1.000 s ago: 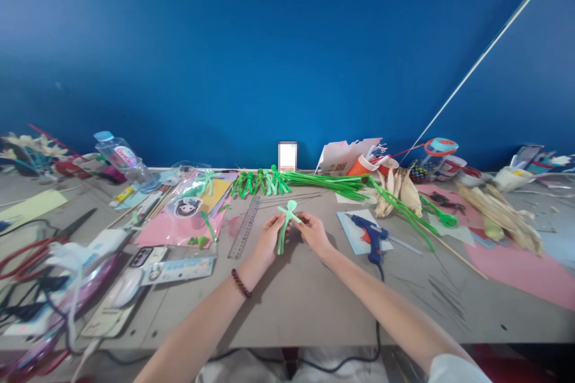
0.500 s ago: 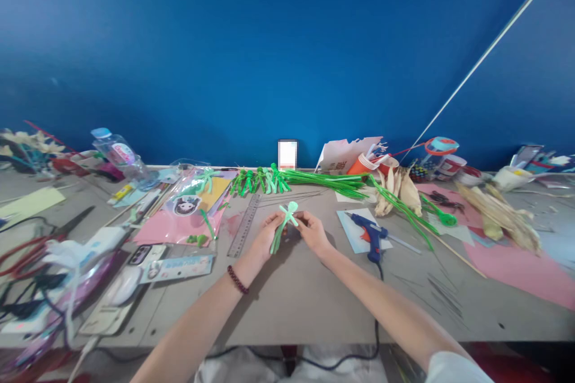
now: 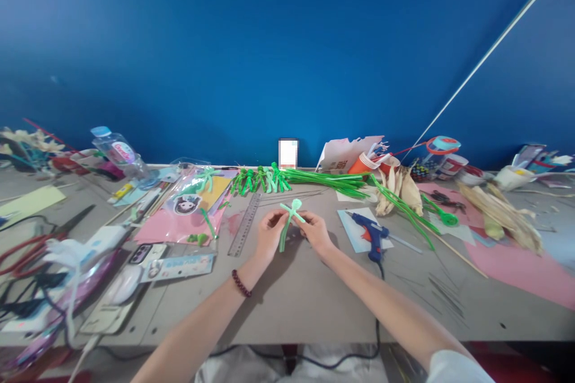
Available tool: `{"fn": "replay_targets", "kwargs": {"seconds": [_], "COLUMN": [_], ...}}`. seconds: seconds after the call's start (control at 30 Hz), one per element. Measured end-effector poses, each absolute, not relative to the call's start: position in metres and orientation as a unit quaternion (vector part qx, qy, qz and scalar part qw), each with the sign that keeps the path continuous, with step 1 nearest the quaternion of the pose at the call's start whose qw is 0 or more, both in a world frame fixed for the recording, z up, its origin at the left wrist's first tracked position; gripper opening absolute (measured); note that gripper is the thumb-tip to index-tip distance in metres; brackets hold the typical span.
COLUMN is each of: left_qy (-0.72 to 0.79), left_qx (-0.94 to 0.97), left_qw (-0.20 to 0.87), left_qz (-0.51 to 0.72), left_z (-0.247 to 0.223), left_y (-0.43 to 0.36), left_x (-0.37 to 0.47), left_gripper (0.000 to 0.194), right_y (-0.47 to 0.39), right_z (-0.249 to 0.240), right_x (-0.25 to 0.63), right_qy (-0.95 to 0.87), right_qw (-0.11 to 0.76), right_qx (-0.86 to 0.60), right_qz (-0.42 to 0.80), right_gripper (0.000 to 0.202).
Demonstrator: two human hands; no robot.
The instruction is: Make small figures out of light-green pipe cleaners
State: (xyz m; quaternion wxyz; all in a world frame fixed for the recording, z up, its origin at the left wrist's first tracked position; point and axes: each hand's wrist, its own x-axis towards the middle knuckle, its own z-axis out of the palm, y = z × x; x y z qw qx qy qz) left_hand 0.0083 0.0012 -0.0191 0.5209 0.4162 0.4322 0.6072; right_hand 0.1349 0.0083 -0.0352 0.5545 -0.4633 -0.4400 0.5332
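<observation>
A pale green pipe-cleaner figure (image 3: 294,210) with a round head, two side arms and long legs is held up over the middle of the table. My left hand (image 3: 272,232) pinches it from the left, near one arm and the legs. From the other side my right hand (image 3: 314,230) grips its right arm between thumb and finger. Behind my hands, a row of similar green pipe-cleaner figures (image 3: 259,181) stands along the wall. A bundle of green pipe cleaners (image 3: 330,179) lies to their right.
A blue glue gun (image 3: 374,236) rests on paper at right, its cord running to the front edge. To the left lie a clear ruler (image 3: 245,226), a plastic bag (image 3: 186,194) on pink paper, and red-handled scissors (image 3: 33,251). Dried husks (image 3: 498,215) are at far right.
The figure has turned more upright and shifted slightly right, its legs now hanging nearly straight down. My left hand has moved a little right with it; both hands still hold it.
</observation>
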Motion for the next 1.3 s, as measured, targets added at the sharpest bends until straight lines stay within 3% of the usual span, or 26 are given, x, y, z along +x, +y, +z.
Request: {"fn": "replay_targets", "kwargs": {"seconds": [0.17, 0.3, 0.6, 1.0, 1.3], "left_qy": [0.469, 0.472, 0.455, 0.431, 0.461], "left_qx": [0.516, 0.626, 0.763, 0.734, 0.689], "left_qw": [0.438, 0.312, 0.094, 0.119, 0.206], "left_qz": [0.567, 0.537, 0.449, 0.511, 0.521], "left_z": [-0.018, -0.017, -0.019, -0.022, -0.025], "left_y": [-0.004, -0.005, -0.003, -0.004, -0.004], "left_x": [0.009, 0.007, -0.005, -0.004, 0.000], "left_gripper": [0.024, 0.016, 0.014, 0.015, 0.015], "right_y": [0.007, 0.008, 0.006, 0.004, 0.003], "right_z": [-0.034, -0.037, -0.040, -0.036, -0.037], "right_x": [0.135, 0.137, 0.138, 0.135, 0.133], "right_qy": [-0.412, -0.424, -0.539, -0.510, -0.516], "right_qw": [0.560, 0.563, 0.576, 0.569, 0.585], "right_qx": [-0.471, -0.478, -0.486, -0.487, -0.481], "right_qz": [0.543, 0.524, 0.378, 0.423, 0.400], "right_gripper": [0.037, 0.033, 0.017, 0.021, 0.015]}}
